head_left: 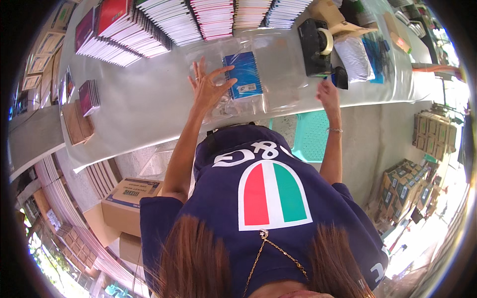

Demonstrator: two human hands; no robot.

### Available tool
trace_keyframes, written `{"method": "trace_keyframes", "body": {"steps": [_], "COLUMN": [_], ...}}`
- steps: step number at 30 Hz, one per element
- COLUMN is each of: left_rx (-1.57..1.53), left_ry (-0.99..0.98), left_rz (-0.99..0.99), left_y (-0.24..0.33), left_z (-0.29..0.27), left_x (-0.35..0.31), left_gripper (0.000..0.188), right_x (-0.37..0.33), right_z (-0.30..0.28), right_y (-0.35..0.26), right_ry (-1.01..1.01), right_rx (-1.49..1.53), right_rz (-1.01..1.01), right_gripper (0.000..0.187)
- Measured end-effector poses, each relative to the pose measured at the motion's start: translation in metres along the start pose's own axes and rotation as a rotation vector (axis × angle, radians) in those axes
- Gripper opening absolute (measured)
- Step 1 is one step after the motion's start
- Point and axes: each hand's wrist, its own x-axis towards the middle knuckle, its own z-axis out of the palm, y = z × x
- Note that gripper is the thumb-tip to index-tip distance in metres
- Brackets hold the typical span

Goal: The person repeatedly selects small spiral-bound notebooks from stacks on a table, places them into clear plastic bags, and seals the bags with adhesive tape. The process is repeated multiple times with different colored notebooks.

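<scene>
1. A blue notebook (243, 75) lies inside a clear plastic bag (238, 102) on the grey table (144, 104), just in front of the person.
2. The left hand (206, 87) rests on the bag with fingers spread, grasping nothing, its fingertips touching the notebook's left edge.
3. The right hand (328, 94) reaches to the base of the black tape dispenser (315, 47) on the right; whether it grips anything I cannot tell.
4. The step in hand looks like sealing the bagged notebook; tape seems to be what it calls for.
5. Stacks of notebooks (164, 20) line the far edge.
6. Cardboard boxes (129, 201) and a green stool (308, 134) stand on the floor nearby.
</scene>
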Motion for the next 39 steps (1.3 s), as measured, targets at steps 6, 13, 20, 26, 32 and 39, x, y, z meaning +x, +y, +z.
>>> {"method": "trace_keyframes", "body": {"steps": [6, 13, 20, 26, 32, 39], "left_rx": [0.021, 0.055, 0.325, -0.029, -0.169, -0.642], "left_ry": [-0.004, -0.014, 0.130, 0.052, -0.027, 0.093], "left_rz": [0.008, -0.020, 0.111, -0.079, -0.292, -0.228], "left_y": [0.001, 0.003, 0.016, 0.008, 0.005, 0.018], "left_z": [-0.001, -0.002, 0.032, 0.056, 0.036, 0.057], "left_x": [0.001, 0.001, -0.028, -0.043, -0.027, 0.003], "left_gripper": [0.048, 0.051, 0.051, 0.056, 0.061, 0.067], "right_x": [-0.006, 0.016, 0.033, 0.028, 0.000, 0.010], "right_z": [0.122, 0.174, 0.188, 0.179, 0.173, 0.187], "right_y": [-0.110, -0.127, -0.131, -0.135, -0.087, -0.042], "right_ry": [-0.479, -0.615, -0.700, -0.587, -0.085, -0.333], "right_rx": [-0.056, -0.346, -0.451, -0.498, -0.234, 0.404], "right_rz": [-0.528, -0.640, -0.479, -0.652, -0.783, -0.139], "right_gripper": [0.015, 0.020, 0.031, 0.035, 0.038, 0.052]}}
